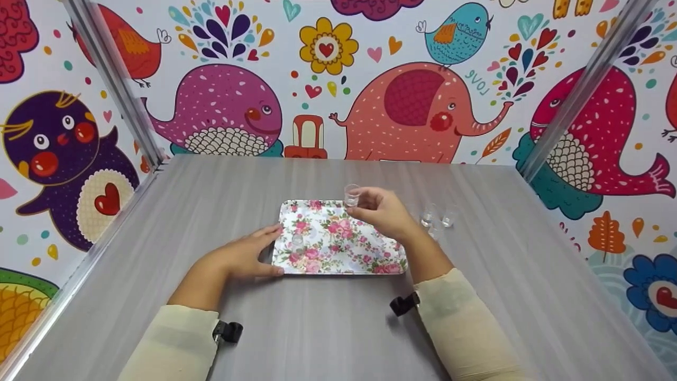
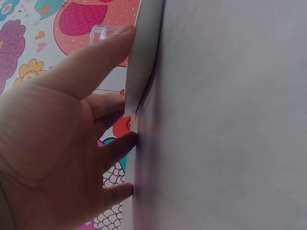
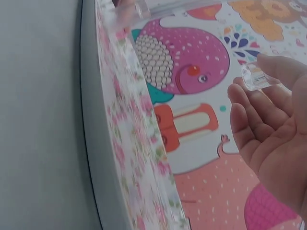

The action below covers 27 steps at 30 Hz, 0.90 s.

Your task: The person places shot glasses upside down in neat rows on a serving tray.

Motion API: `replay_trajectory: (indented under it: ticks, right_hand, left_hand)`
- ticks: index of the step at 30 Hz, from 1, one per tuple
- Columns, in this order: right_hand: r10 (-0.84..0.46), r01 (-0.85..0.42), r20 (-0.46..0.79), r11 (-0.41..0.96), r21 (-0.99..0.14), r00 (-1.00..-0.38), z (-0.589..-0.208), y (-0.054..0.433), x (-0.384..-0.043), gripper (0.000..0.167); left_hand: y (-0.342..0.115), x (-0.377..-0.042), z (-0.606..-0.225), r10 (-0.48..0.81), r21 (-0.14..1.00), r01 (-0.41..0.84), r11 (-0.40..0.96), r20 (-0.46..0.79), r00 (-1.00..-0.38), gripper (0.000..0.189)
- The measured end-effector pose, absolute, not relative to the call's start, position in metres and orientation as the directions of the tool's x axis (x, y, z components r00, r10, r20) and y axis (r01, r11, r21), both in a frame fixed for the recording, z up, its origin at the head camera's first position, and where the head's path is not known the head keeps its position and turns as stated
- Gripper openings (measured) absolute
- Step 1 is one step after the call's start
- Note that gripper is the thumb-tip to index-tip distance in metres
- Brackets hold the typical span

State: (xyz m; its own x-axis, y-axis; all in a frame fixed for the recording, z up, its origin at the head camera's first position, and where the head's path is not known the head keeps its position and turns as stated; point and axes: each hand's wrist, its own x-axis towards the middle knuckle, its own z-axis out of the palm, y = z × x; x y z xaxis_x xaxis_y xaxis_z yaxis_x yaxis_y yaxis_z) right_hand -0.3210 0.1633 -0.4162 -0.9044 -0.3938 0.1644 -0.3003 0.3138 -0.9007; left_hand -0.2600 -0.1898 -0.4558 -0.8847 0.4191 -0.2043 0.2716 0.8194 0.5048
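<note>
A small clear shot glass (image 1: 351, 194) is pinched between the thumb and fingers of my right hand (image 1: 383, 211), raised over the back of a flower-patterned tray (image 1: 338, 256). The right wrist view shows the same shot glass (image 3: 254, 76) tilted in the fingertips. My left hand (image 1: 246, 256) rests against the tray's left end, its thumb at the front corner and its fingers stretched along the side. In the left wrist view the thumb (image 2: 91, 62) touches the tray's rim (image 2: 144, 57). Another clear glass (image 1: 298, 243) stands on the tray's left part.
Several more clear glasses (image 1: 429, 216) stand on the grey table (image 1: 317, 328) right of the tray, partly behind my right forearm. Cartoon-printed walls (image 1: 317, 79) enclose the table at the back and sides, with metal posts (image 1: 116, 79) at the corners.
</note>
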Motion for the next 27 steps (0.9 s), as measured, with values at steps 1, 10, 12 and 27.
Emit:
replay_trajectory:
  ticks: [1, 10, 12, 27]
  right_hand:
    - [-0.404, -0.299, 0.163, 0.301, -0.905, -0.9, -0.416, 0.159, -0.32, 0.038]
    - [-0.451, -0.331, 0.181, 0.28, -0.901, -0.874, -0.414, 0.128, -0.315, 0.032]
    - [-0.457, -0.342, 0.185, 0.289, -0.894, -0.87, -0.415, 0.124, -0.313, 0.032]
    - [-0.399, -0.377, 0.247, 0.289, -0.88, -0.883, -0.423, 0.117, -0.31, 0.033]
  left_hand:
    - [-0.19, -0.26, -0.456, 0.417, 0.506, 0.268, 0.82, -0.206, -0.885, 0.106]
    - [-0.19, -0.259, -0.456, 0.417, 0.512, 0.265, 0.817, -0.208, -0.885, 0.107]
    - [-0.19, -0.26, -0.456, 0.419, 0.512, 0.267, 0.817, -0.208, -0.884, 0.107]
    - [-0.188, -0.26, -0.456, 0.426, 0.502, 0.287, 0.816, -0.187, -0.885, 0.103]
